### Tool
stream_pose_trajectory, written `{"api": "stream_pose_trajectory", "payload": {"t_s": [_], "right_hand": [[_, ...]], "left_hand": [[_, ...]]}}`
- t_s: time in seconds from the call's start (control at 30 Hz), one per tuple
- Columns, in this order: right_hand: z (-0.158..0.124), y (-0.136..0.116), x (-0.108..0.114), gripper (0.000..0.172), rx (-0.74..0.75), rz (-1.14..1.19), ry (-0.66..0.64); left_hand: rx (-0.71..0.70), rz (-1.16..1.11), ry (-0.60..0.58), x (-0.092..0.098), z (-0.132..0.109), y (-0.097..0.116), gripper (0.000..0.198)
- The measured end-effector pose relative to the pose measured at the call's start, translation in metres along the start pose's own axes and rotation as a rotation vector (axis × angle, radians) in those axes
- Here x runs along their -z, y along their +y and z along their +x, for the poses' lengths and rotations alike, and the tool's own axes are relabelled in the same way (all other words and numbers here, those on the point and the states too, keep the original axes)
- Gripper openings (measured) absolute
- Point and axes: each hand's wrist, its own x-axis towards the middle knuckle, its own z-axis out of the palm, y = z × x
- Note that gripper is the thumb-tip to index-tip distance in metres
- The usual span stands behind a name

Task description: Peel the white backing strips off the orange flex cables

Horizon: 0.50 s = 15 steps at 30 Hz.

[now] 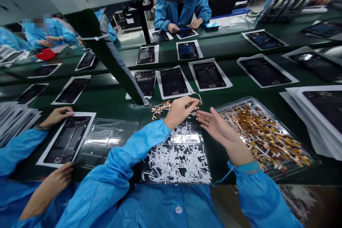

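Beyond the clear tray's (197, 139) far right corner, the left hand (179, 111) pinches a thin strip (199, 96), likely light, bendy and easily creased, best held by one end; the right hand's (220, 130) fingers spread loose.

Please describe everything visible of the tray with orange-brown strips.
The tray looks like clear plastic, shallow and rectangular, with a raised rim. It lies flat, aslant, on the green table beside the right hand. Loose orange-brown strips cover most of it. Whether the wrist touches it is unclear.
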Motion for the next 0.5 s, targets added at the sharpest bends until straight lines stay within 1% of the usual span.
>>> {"api": "stream_pose_trajectory", "payload": {"t_s": [0.07,0.13,0.2,0.23,0.27,0.3,0.37,0.43,0.5], "right_hand": [[0.017,0.001,-0.017,0.058,0.013,0.057,-0.011],[0.029,0.000,-0.030,0.055,0.035,0.082,-0.021],[0.032,-0.003,-0.039,0.053,0.052,0.075,-0.048],[0.030,-0.005,-0.042,0.052,0.059,0.061,-0.070],[0.028,-0.007,-0.045,0.051,0.066,0.041,-0.097],[0.025,-0.009,-0.048,0.050,0.075,0.016,-0.126],[0.019,-0.011,-0.055,0.047,0.098,-0.043,-0.182],[0.014,-0.010,-0.062,0.047,0.123,-0.098,-0.221],[0.010,-0.006,-0.068,0.050,0.145,-0.138,-0.229]], "left_hand": [[-0.047,0.055,-0.037,0.000,-0.023,0.003,0.022],[-0.059,0.086,-0.062,0.002,-0.046,0.005,0.019],[-0.008,0.090,-0.048,0.007,-0.064,0.006,0.019],[0.057,0.060,-0.014,0.011,-0.069,0.006,0.025],[0.149,-0.010,0.037,0.014,-0.073,0.006,0.033],[0.261,-0.134,0.089,0.018,-0.074,0.006,0.040],[0.471,-0.455,0.154,0.023,-0.072,0.001,0.042],[0.570,-0.681,0.146,0.025,-0.068,-0.006,0.038],[0.597,-0.740,0.132,0.024,-0.065,-0.014,0.035]]}}
